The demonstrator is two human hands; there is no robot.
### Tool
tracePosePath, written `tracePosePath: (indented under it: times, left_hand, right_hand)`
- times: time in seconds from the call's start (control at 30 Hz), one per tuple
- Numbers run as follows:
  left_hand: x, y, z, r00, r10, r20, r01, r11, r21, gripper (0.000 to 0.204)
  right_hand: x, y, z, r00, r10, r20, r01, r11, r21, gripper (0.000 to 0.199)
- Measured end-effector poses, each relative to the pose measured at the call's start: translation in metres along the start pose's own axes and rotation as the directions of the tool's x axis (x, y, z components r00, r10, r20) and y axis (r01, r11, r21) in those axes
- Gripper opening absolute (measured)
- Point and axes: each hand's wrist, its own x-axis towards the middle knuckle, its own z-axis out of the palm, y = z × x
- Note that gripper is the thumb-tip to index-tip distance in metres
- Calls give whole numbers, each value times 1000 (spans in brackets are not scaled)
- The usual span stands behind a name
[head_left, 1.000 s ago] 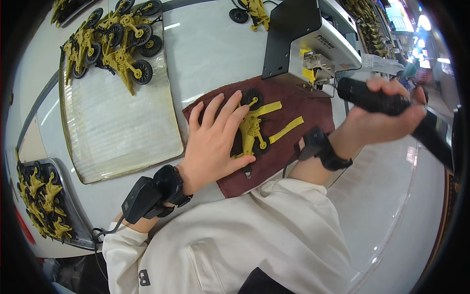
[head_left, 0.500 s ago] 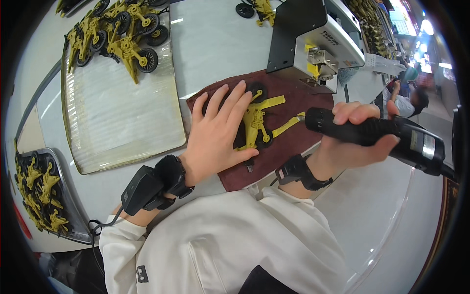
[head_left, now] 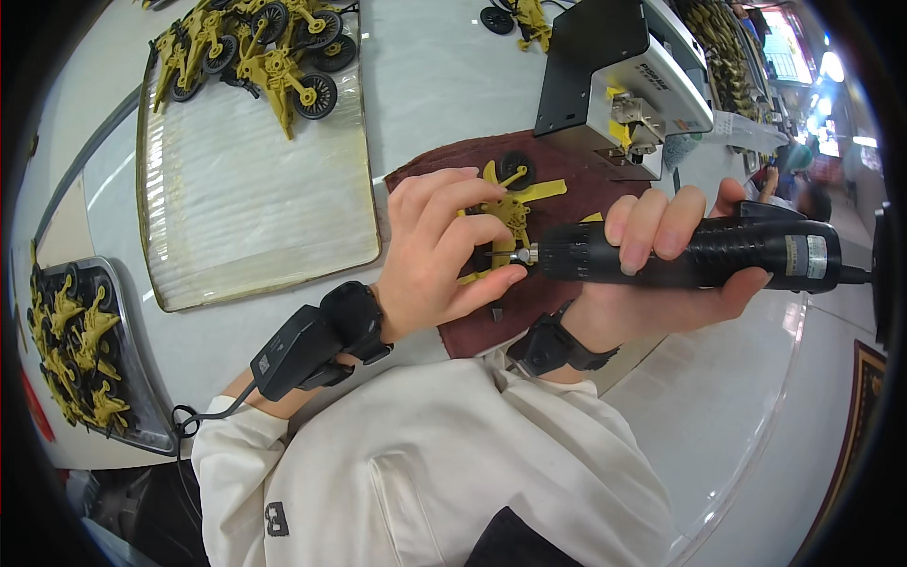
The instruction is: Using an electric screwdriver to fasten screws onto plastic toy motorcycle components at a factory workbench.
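Note:
On a dark red cloth lies a yellow plastic toy chassis with a black spoked wheel. My left hand curls over its left side, with thumb and fingertips gripping it and hiding part of it. A black electric screwdriver is held level in my right hand, fingers wrapped round its body. Its metal tip points left and reaches the toy's lower part, close to my left thumb and index finger. Whether the tip sits on a screw I cannot tell.
A shallow lined tray at the left holds several yellow toys at its far end. A metal tray with more stands at the far left. Beyond the cloth is a black-and-white screw feeder-like machine. Another person is far right.
The screwdriver has moved left and down to the toy's lower part. My left hand, flat and spread before, has curled its fingers onto the toy. The whole view has shifted slightly.

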Motion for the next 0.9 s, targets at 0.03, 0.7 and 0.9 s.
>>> tracePosePath:
  times: [0.03,0.7,0.9]
  left_hand:
    - [0,1,0,1000,18,-14,-19,1000,-8,34]
    - [-2,4,0,993,29,119,-7,983,-185,24]
    - [-1,7,-1,986,28,167,9,975,-221,20]
  right_hand:
    - [-1,0,0,1000,0,1,0,1000,2,74]
    - [-5,-1,-13,985,161,55,-162,987,5,71]
    - [-7,-3,-17,969,234,82,-234,972,-4,74]
